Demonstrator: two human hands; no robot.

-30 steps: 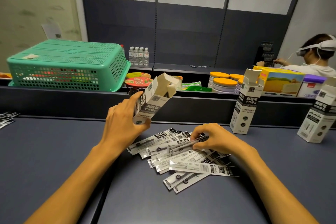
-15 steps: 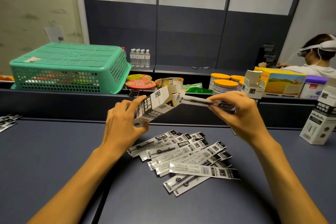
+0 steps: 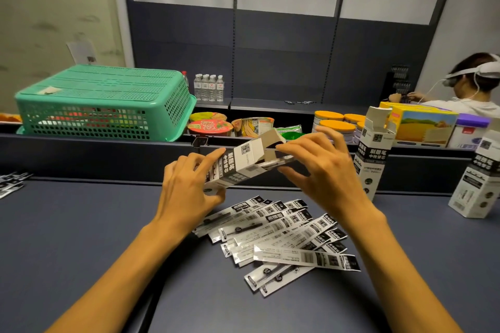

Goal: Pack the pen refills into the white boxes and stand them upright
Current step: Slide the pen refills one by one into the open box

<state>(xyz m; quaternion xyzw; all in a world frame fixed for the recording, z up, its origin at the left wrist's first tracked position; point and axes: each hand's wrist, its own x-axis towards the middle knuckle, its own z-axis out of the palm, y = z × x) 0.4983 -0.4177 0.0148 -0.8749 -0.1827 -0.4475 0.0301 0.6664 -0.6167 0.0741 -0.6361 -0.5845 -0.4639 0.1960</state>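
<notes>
My left hand (image 3: 186, 189) grips a white box (image 3: 240, 163) with black print, tilted with its open flap end up and to the right. My right hand (image 3: 322, 170) pinches a packaged pen refill (image 3: 278, 163) that sits partly inside the box's open end. Several more refills in clear and black sleeves lie in a loose pile (image 3: 281, 232) on the dark table below my hands. Two other white boxes stand upright at the right, one (image 3: 374, 151) with its flaps open, another (image 3: 477, 184) near the edge of view.
A raised dark ledge (image 3: 81, 157) runs across behind the table. Beyond it sit an upturned green basket (image 3: 105, 103), instant noodle cups (image 3: 211, 127), orange-lidded tins (image 3: 335, 124) and water bottles (image 3: 208, 86). More refills (image 3: 10, 184) lie far left. A person in a headset (image 3: 470, 89) works at the far right.
My right hand picked a refill off the pile, lifted it to the box mouth and has pushed it partway inside. The left hand tipped the box flatter.
</notes>
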